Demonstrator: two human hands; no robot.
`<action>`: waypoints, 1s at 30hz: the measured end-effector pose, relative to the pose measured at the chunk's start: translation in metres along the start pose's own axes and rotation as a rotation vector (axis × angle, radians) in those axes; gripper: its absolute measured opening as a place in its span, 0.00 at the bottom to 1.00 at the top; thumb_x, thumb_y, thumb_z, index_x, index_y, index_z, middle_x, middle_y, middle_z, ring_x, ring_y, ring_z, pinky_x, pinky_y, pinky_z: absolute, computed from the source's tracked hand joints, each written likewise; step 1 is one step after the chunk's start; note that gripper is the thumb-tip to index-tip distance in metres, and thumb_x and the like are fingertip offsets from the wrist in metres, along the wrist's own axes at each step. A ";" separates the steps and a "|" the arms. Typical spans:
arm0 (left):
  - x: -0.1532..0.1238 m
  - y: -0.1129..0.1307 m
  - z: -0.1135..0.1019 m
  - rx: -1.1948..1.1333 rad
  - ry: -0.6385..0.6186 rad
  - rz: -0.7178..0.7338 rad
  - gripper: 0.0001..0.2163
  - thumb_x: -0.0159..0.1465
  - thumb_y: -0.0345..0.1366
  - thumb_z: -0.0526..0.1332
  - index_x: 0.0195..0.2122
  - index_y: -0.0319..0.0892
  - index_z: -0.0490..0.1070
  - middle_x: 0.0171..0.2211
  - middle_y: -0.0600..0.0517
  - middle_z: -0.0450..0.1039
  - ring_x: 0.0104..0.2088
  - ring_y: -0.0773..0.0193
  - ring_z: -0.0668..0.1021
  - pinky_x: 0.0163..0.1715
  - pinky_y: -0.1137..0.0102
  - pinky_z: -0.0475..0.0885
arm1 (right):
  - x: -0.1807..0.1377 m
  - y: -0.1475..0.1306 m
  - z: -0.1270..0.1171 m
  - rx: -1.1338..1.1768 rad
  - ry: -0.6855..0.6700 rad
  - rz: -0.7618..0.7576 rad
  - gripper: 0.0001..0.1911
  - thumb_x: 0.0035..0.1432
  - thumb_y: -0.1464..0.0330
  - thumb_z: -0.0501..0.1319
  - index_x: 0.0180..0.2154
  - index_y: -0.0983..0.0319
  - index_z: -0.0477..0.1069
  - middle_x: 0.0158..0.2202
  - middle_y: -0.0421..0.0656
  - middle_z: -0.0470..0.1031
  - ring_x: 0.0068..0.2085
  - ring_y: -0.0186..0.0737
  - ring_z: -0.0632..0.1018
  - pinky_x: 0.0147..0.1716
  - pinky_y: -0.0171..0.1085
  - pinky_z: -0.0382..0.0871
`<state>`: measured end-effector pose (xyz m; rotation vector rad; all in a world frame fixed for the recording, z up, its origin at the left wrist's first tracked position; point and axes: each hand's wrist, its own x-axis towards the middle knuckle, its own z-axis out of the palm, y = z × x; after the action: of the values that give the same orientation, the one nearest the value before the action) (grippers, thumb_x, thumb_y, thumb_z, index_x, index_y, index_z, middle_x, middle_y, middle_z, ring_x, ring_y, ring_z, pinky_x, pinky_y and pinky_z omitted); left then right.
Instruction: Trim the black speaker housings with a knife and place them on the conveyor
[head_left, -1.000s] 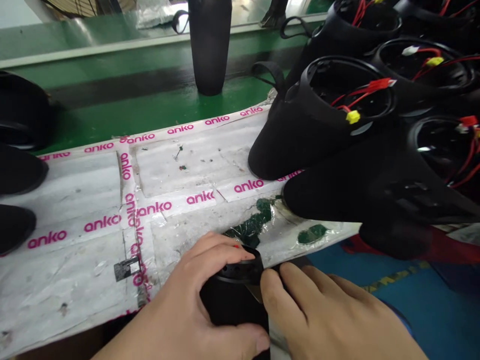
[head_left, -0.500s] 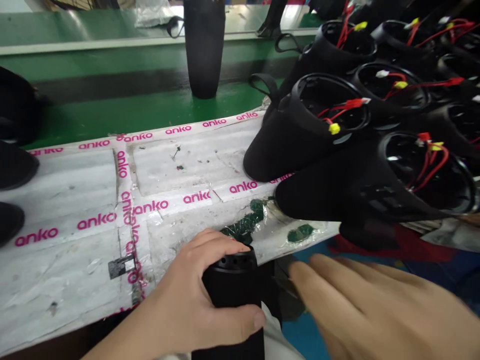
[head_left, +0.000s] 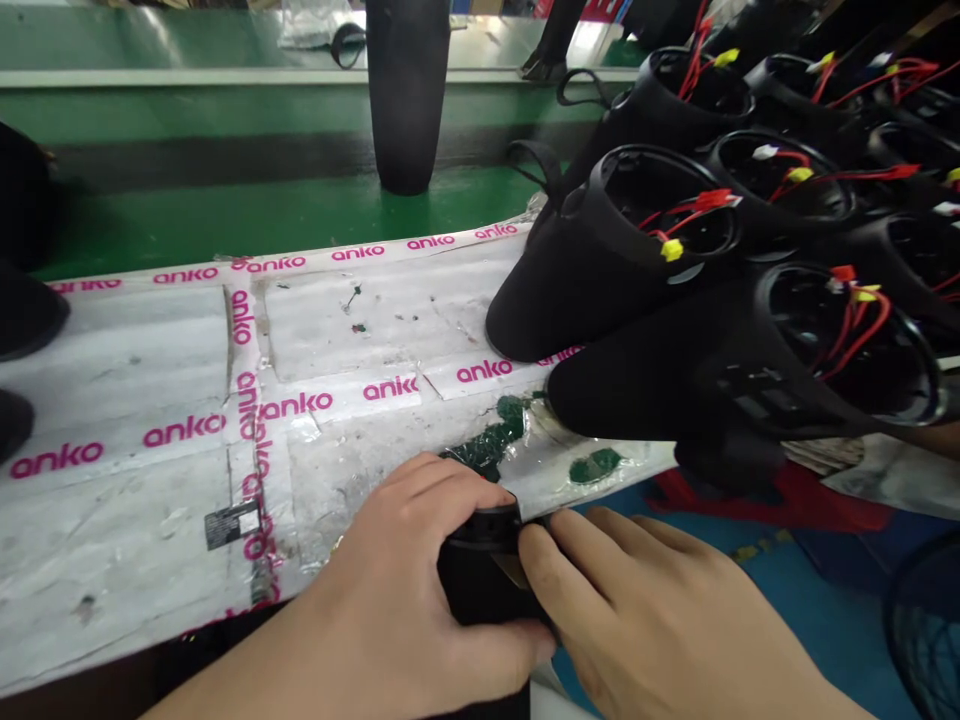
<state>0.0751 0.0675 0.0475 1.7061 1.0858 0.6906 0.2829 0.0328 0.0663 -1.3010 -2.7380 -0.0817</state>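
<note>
Gripped between the fingers and thumb of the left hand (head_left: 416,590), a black cylinder (head_left: 480,585) is held near the front edge of the green table (head_left: 225,215). The right hand (head_left: 645,600) is curled beside its rim; whether anything is pinched there cannot be told. Much of the tabletop is covered by a white sheet (head_left: 375,330). Black casings (head_left: 637,370) are crowded together on the right. Pink-lettered tape (head_left: 300,403) is stuck across the sheet. Red wires (head_left: 847,330) and yellow plugs (head_left: 672,250) are seen in the casings' open ends.
</note>
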 end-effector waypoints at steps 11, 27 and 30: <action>0.005 0.004 0.002 0.042 0.021 0.030 0.21 0.43 0.27 0.77 0.40 0.41 0.81 0.36 0.49 0.85 0.37 0.53 0.87 0.40 0.60 0.83 | -0.001 -0.002 0.003 -0.018 -0.022 0.043 0.22 0.47 0.78 0.57 0.43 0.54 0.60 0.29 0.33 0.72 0.23 0.40 0.72 0.23 0.43 0.58; 0.008 0.007 0.002 0.127 -0.019 0.078 0.15 0.50 0.28 0.69 0.40 0.42 0.79 0.35 0.52 0.84 0.36 0.56 0.85 0.39 0.61 0.80 | 0.020 0.008 -0.023 0.104 -0.217 0.025 0.19 0.37 0.77 0.59 0.34 0.54 0.64 0.23 0.35 0.75 0.17 0.40 0.72 0.20 0.44 0.44; 0.008 0.008 0.005 0.137 -0.053 0.079 0.13 0.54 0.30 0.71 0.41 0.41 0.80 0.37 0.49 0.85 0.38 0.54 0.85 0.41 0.60 0.79 | 0.018 0.009 -0.025 0.115 -0.205 0.009 0.17 0.38 0.78 0.60 0.33 0.55 0.66 0.23 0.34 0.73 0.17 0.40 0.71 0.19 0.44 0.44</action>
<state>0.0852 0.0711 0.0526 1.8823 1.0542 0.6283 0.2804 0.0500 0.0929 -1.3603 -2.8536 0.2186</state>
